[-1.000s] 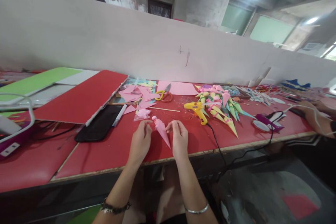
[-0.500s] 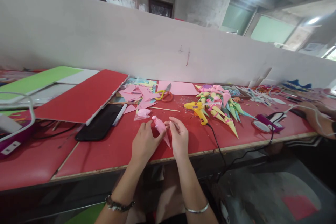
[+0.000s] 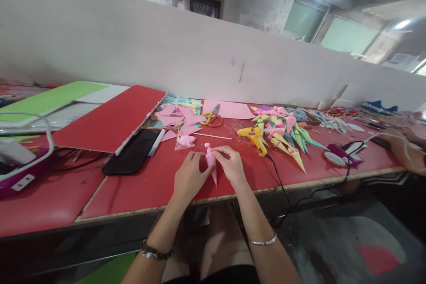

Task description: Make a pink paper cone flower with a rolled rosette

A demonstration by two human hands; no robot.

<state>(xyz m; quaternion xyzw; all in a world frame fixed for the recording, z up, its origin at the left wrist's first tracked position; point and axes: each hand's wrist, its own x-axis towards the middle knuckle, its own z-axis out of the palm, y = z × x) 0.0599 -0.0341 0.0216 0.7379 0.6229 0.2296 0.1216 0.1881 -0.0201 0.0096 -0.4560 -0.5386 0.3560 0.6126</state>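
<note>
A slim pink paper cone (image 3: pixel 211 158) points its tip toward me, with pink clay-like pieces and a small round ball (image 3: pixel 207 145) at its wide end. My left hand (image 3: pixel 190 174) grips the cone from the left between thumb and fingers. From the right, my right hand (image 3: pixel 232 165) pinches at the cone's upper part, just below the ball; its fingertips partly cover what they press. Beyond my left hand lies a lump of pink clay (image 3: pixel 186 140) on a clear wrapper.
A yellow hot glue gun (image 3: pixel 252 135) lies right of my hands, its cord hanging over the table edge. Behind it are finished-looking paper cones (image 3: pixel 294 155). Scissors (image 3: pixel 213 117), pink paper scraps (image 3: pixel 171 115), a thin stick (image 3: pixel 214 136), a black phone (image 3: pixel 131 155) and a marker (image 3: pixel 156 143) lie around. Another person's hand (image 3: pixel 401 144) rests far right.
My right hand has come in from beside the cone to pinch its upper part. The cone, held in my left hand, has turned more upright in view. The camera view has shifted slightly.
</note>
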